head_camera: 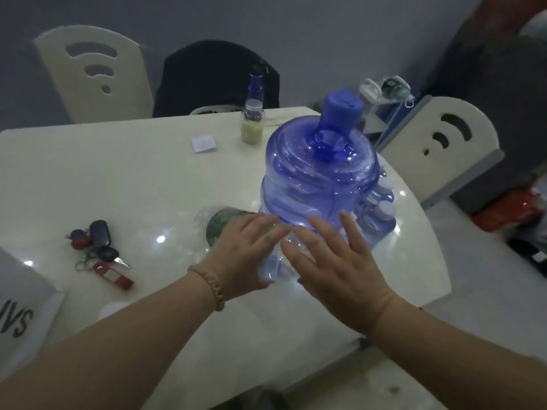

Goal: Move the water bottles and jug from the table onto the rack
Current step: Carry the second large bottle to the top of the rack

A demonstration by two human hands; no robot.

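Note:
A large blue water jug (319, 176) with a blue cap stands upright on the white table (118, 179), right of centre. A clear bottle with a green label (220, 224) lies on its side just left of the jug. Behind the jug's right side are small clear bottles (380, 216). My left hand (245, 250) is spread with straight fingers over the lying bottle, next to the jug's base. My right hand (337, 261) is spread with straight fingers at the near side of the jug's base. Neither hand grips anything. No rack is visible.
A small bottle with yellowish contents (252, 122) and a blue bottle (256, 85) stand at the far edge. Keys with red fobs (99, 253) lie at left, a white paper pad (204, 144) beyond. Cream chairs (91, 72) (444, 143) surround the table; bags lie on the floor at right.

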